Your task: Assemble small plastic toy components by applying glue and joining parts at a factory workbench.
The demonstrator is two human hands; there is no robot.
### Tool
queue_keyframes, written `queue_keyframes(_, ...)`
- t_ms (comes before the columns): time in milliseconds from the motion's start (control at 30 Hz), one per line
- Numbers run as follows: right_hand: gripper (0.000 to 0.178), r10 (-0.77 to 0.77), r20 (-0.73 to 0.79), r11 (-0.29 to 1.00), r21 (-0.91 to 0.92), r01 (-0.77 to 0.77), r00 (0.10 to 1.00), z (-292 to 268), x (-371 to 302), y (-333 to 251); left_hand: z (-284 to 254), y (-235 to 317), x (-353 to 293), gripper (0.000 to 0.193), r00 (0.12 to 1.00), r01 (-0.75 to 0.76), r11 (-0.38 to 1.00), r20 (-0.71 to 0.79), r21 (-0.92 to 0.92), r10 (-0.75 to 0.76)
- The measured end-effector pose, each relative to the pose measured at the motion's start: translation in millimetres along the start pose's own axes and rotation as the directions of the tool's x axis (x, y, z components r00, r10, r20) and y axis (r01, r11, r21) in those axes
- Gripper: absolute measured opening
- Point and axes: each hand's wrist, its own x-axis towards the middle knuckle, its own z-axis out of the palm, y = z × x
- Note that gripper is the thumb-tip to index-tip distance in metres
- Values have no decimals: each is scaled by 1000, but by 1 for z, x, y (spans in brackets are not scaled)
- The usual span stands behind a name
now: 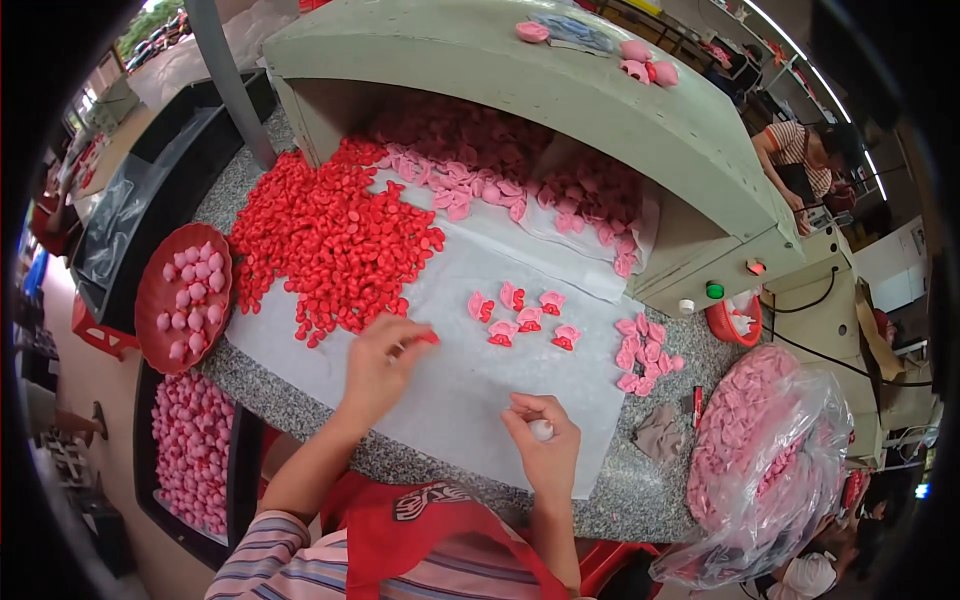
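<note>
My left hand (380,362) pinches a small red plastic piece (428,337) at its fingertips, above the white sheet (450,400). Lower right of it, my right hand (543,440) is closed round a small white bottle (542,430), mostly hidden by the fingers. Beyond my hands lie several pink pieces joined with red parts (502,334), spaced apart on the sheet. A large heap of loose red pieces (330,240) spreads at the far left of the sheet. To the right is a small group of loose pink pieces (645,352).
A pale green metal housing (560,90) arches over the back, with pink pieces (460,185) under it. At left are a red bowl (152,340) and a black bin of pink balls (190,450). A clear bag of pink pieces (765,440) and a red basket (735,322) stand right.
</note>
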Motion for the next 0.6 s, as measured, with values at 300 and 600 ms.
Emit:
queue_keyframes(300,20,75,-11,996,50,-74,997,-7,13,-4,70,16,49,19,914,-378,844,12,380,405)
queue_keyframes(600,28,90,-61,985,-142,-98,994,-12,-10,-20,99,-20,45,7,880,-386,769,-47,509,473)
